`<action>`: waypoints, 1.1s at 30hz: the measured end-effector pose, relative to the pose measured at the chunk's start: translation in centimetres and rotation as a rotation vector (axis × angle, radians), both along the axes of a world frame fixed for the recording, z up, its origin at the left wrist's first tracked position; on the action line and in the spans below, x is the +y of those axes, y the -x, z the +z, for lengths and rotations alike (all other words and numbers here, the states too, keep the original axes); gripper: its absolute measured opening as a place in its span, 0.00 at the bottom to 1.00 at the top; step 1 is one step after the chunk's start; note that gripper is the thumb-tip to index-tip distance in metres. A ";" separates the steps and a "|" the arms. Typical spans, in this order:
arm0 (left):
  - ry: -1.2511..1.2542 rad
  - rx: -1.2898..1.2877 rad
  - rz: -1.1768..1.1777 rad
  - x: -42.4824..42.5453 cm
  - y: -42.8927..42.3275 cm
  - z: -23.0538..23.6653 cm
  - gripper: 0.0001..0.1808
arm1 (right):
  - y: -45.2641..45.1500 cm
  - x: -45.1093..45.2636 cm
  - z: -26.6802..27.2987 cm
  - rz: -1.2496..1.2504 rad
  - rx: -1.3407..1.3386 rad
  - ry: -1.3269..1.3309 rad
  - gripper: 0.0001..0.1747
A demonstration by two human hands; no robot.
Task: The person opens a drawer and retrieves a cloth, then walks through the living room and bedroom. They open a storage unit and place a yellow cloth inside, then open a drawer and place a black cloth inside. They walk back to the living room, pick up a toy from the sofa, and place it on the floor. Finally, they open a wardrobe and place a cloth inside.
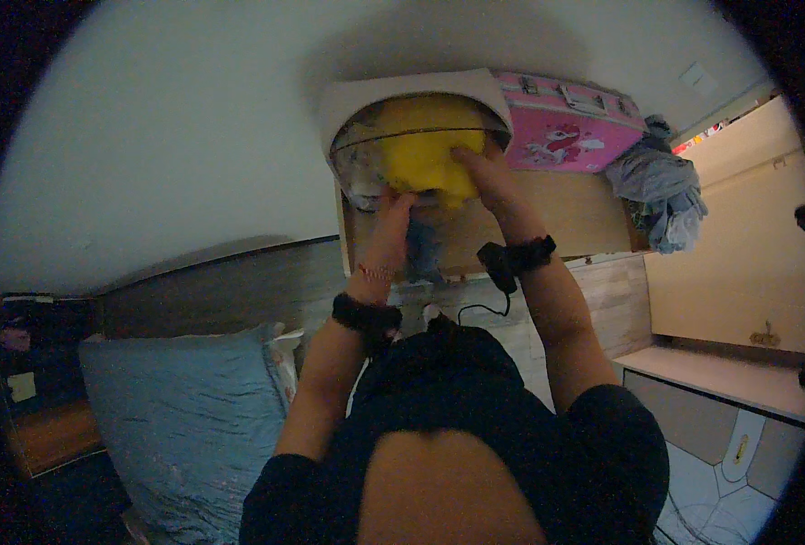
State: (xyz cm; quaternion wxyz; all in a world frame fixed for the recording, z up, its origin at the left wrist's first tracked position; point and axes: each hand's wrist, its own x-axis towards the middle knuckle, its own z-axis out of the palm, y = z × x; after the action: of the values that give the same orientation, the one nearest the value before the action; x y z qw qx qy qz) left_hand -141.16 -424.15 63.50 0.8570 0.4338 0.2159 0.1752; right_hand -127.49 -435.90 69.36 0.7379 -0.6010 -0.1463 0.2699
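Note:
A soft yellow bundle (433, 163), blurred in the dim light, is between my two hands at the mouth of a white container (412, 83) with a rounded opening. My right hand (489, 174) grips the bundle's right side, its thumb lying across the front. At the lower left edge, my left hand (397, 211) holds it with fingers partly hidden. Clear plastic wrapping (360, 160) shows inside the container, left of the yellow. Below my hands, a dark blue item (423, 248) sits by the front edge of a wooden cabinet top (566, 211).
A pink case (566, 133) with metal latches stands right of the container, against the wall. Crumpled grey plastic bags (661, 180) lie on the cabinet's right end. A bed with a blue cover (184, 409) is at lower left; a pale cupboard (729, 252) stands at right.

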 end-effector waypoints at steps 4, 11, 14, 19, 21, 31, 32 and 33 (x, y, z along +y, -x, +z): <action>-0.643 0.026 0.338 -0.7 2.9 4.5 0.32 | 0.7 0.3 0.1 0.018 -0.408 0.287 0.30; -0.625 0.140 0.068 0.0 2.6 5.6 0.33 | 5.3 0.0 2.7 0.305 0.213 -0.121 0.31; -0.250 0.117 -0.061 0.4 2.9 5.1 0.32 | 6.1 -0.8 3.3 0.357 0.303 -0.159 0.31; 0.294 0.246 -0.060 0.2 2.3 6.4 0.27 | 5.1 -0.9 2.0 0.329 0.262 -0.178 0.31; 0.221 0.168 -0.028 0.2 1.6 7.3 0.26 | 4.0 -0.3 1.3 0.331 0.299 -0.172 0.30; -0.524 0.294 -0.098 3.7 -3.9 1.5 0.24 | 1.9 3.7 -4.3 -0.055 0.549 -0.679 0.27; -0.568 0.277 -0.091 3.6 -3.8 1.1 0.23 | 1.9 4.8 -4.9 -0.096 0.511 -0.725 0.27; -0.538 0.182 -0.050 3.1 -2.8 0.8 0.22 | 1.8 6.1 -5.3 -0.140 0.455 -0.664 0.27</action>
State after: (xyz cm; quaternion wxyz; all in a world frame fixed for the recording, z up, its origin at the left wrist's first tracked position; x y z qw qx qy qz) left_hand -138.38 -421.08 64.27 0.6924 0.6647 0.2269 0.1653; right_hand -129.34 -429.83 64.02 0.9219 -0.2638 -0.0174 0.2832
